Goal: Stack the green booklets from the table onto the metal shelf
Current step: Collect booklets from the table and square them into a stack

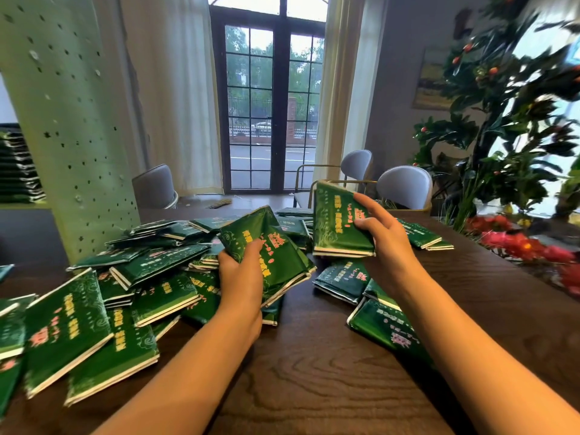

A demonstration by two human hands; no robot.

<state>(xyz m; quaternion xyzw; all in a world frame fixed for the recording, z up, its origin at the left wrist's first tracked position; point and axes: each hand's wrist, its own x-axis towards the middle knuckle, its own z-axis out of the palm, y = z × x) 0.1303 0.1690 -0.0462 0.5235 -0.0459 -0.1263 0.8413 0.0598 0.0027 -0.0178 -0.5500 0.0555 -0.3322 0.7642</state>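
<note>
Landmark: perforated green panel [72, 120], upright at the far left edge of the table [314, 372]. It's prob. the side of the metal shelf, can't confirm. Left of the panel & behind it, stacked booklets [18, 164] sit in a tall pile, blurred. Right of the panel's foot, loose booklets [150, 268] sprawl over the wood in a messy overlapping heap, covers up, white page edges showing. More lie farther right, under & beyond the R arm.

L hand [241, 274], right of the panel & nearer the camera, grips a tilted bundle [273, 243] of a few booklets. Its thumb is curled on the top cover, fingers hidden beneath.

R hand [383, 233], farther right again, holds a second bundle [335, 221] raised clear of the table, cover toward the camera. Its thumb presses on the cover, fingers hooked over the bundle's right edge. The 2 bundles are near, not touching.

Well right of the panel: grey chairs [405, 186], glazed door [273, 105], leafy plant [502, 120] w/ red fruit.
</note>
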